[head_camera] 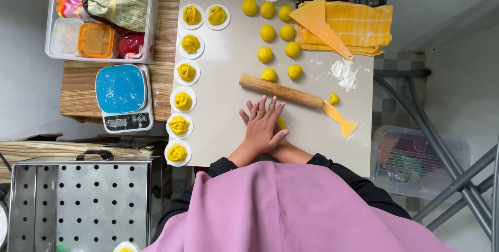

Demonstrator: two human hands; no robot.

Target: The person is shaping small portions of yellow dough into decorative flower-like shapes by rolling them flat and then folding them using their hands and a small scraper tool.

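You had both hands stacked flat on the white work board (312, 143), the left hand (262, 127) on top with fingers spread and straight, the right hand (278, 145) almost wholly hidden beneath it. Neither hand gripped anything: the top palm lay open, and I cannot tell how the lower fingers lay. A piece of yellow dough (281, 123) showed only as a sliver at the edge of your palms, pressed between hands and board, just below the wooden rolling pin (280, 91).

To flatten it well, in my judgement, you needed your weight straight over the piece, heel of the hand centred, so the disc spread evenly rather than thinning on one side. The flour pile (344, 72) sat within reach should it stick. More dough balls (275, 33) waited beyond the pin, and the shaped yellow rolls on white rounds (183, 101) lined the board's left edge, beside the blue kitchen scale (122, 93)
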